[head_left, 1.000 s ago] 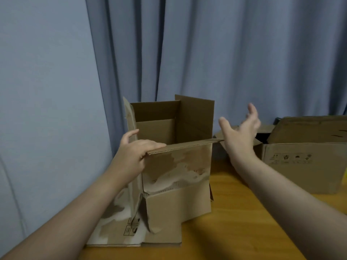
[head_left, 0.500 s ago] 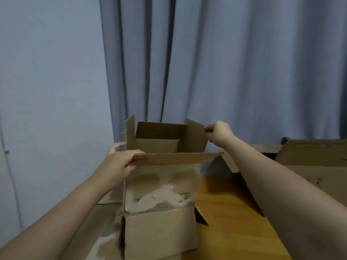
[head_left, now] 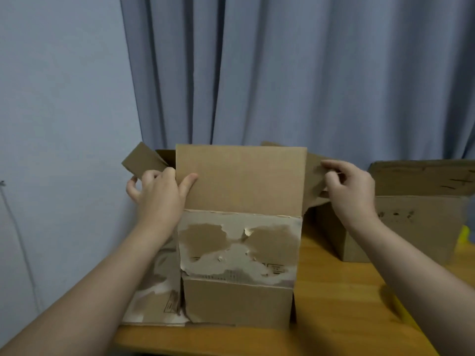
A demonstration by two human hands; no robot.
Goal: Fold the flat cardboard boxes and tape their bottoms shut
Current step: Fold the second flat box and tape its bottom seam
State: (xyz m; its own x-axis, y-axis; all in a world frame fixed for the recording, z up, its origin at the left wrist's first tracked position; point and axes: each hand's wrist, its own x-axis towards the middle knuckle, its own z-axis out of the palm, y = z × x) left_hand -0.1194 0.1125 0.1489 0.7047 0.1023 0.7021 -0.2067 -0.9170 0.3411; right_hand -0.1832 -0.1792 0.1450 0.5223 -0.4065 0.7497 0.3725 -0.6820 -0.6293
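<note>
A brown cardboard box (head_left: 239,253) with torn, peeled patches stands upright on the wooden table (head_left: 334,304) in front of me. Its near flap (head_left: 241,178) stands up and hides the inside. My left hand (head_left: 159,194) grips the left edge of that flap, thumb on its face, next to the left side flap (head_left: 144,159). My right hand (head_left: 349,188) pinches the right side flap (head_left: 314,181), which leans outward. No tape is in view.
A second cardboard box (head_left: 411,214) stands at the right, its flap raised. Something yellow (head_left: 465,235) peeks out beyond it. A grey curtain (head_left: 282,73) hangs behind and a pale wall (head_left: 64,98) is at the left. The table's front edge runs close to me.
The near flap has swung from lying flat to standing up. My right hand moved from open beside the box to pinching the right flap. The view dropped lower and closer.
</note>
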